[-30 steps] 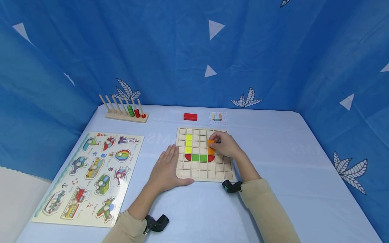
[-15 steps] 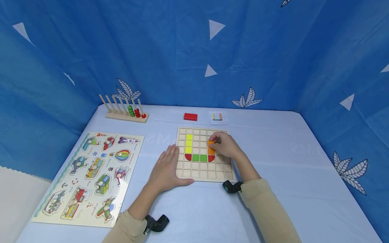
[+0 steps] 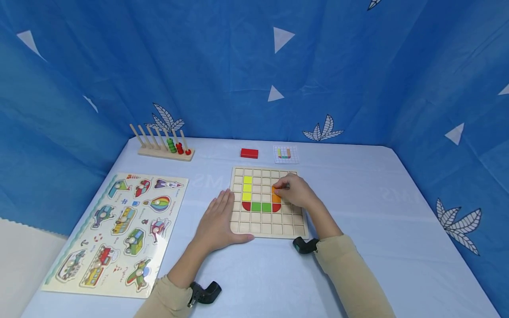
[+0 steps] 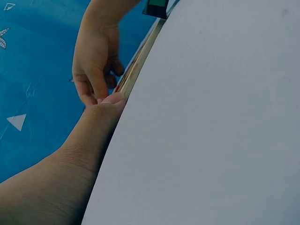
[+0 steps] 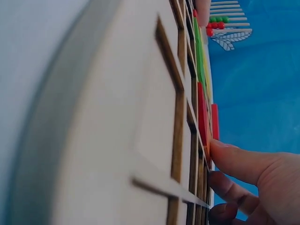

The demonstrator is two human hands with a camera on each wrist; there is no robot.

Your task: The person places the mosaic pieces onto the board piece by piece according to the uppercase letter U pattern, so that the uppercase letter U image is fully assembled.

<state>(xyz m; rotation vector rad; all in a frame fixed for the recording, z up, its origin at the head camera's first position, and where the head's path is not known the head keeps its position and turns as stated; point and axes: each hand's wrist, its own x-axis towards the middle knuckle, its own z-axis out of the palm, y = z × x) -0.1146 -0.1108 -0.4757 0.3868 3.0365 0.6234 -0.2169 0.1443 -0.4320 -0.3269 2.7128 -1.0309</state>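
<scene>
A wooden grid board (image 3: pixel 260 228) lies flat in the head view. Yellow tiles (image 3: pixel 247 187) form a column on its left. Two green tiles (image 3: pixel 261 206) sit in a row below, between a rounded red tile (image 3: pixel 246 206) and another red tile (image 3: pixel 276 207). Above the latter is an orange tile (image 3: pixel 276 198). My right hand (image 3: pixel 297 190) pinches a further orange tile (image 3: pixel 273 189) just above it, mostly covered by the fingers. My left hand (image 3: pixel 218 223) rests with straight fingers along the board's left edge, thumb (image 4: pixel 115 99) at its near edge.
Behind the board lie a red block (image 3: pixel 249 153) and a pattern card (image 3: pixel 286 154) with a U shape. A bead stacker with pegs (image 3: pixel 165 153) stands at back left. A vehicle puzzle board (image 3: pixel 153 265) lies at left. Blue cloth (image 3: pixel 222 88) surrounds the table.
My right fingers have shifted slightly, and less of the upper orange tile shows beside them. The left hand and the board stay where they were.
</scene>
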